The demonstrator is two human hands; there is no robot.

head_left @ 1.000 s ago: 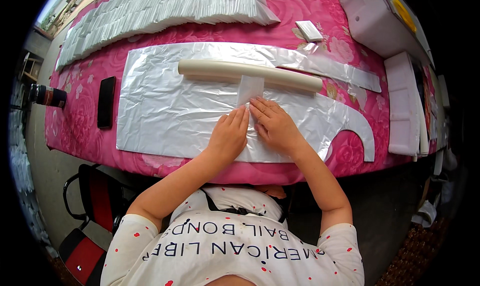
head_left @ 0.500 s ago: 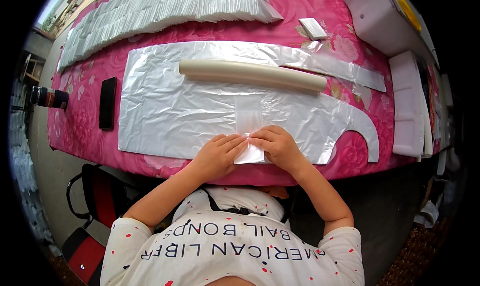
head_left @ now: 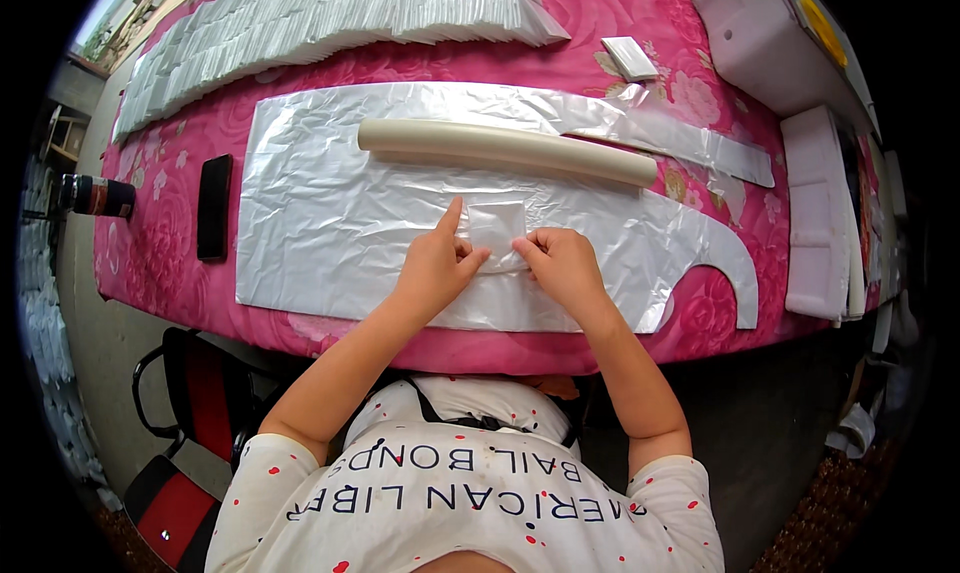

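Note:
A small folded piece of clear plastic (head_left: pixel 497 228) lies on a large crinkled plastic sheet (head_left: pixel 330 223) spread over the pink flowered table. My left hand (head_left: pixel 438 263) pinches its left edge, index finger stretched up beside it. My right hand (head_left: pixel 560 263) grips its right edge with bent fingers. A long cream roll (head_left: pixel 505 150) lies across the sheet just beyond my hands.
Rows of folded white plastic pieces (head_left: pixel 320 23) line the table's far side. A black phone (head_left: pixel 214 207) lies at the left, a dark bottle (head_left: pixel 95 195) past the table's left end. White foam blocks (head_left: pixel 822 213) stand at the right. A red-and-black chair (head_left: pixel 185 403) is lower left.
My hands pulled the folded plastic piece toward me, then moved it back up the sheet. It is now shorter and squarer, held at both edges.

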